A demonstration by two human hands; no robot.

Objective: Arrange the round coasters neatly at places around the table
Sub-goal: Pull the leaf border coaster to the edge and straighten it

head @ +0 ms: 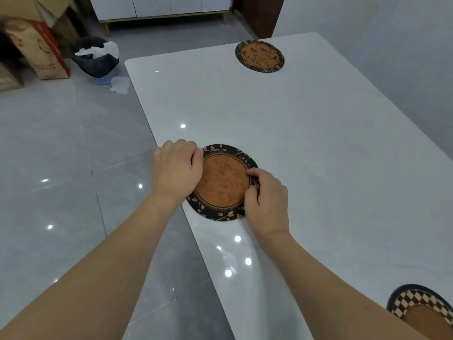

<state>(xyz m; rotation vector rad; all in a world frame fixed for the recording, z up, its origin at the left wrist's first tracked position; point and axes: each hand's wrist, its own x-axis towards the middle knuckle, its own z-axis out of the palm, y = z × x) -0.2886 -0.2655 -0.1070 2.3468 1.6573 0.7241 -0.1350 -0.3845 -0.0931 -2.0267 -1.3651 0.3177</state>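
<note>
A round cork coaster with a black leaf-patterned rim (pixel 221 184) lies at the left edge of the white table (pixel 318 148), slightly overhanging it. My left hand (pixel 175 171) grips its left rim with curled fingers. My right hand (pixel 267 201) pinches its right rim. A second round coaster with a bird pattern (pixel 259 56) lies flat at the table's far end. A third coaster with a checkered rim (pixel 424 310) sits at the near right corner, partly cut off by the frame.
The glossy grey tiled floor (pixel 61 168) lies left of the table. A bin lined with a dark bag (pixel 98 60), a brown paper sack (pixel 36 50) and cardboard boxes stand far left. A white cabinet (pixel 161 8) stands at the back.
</note>
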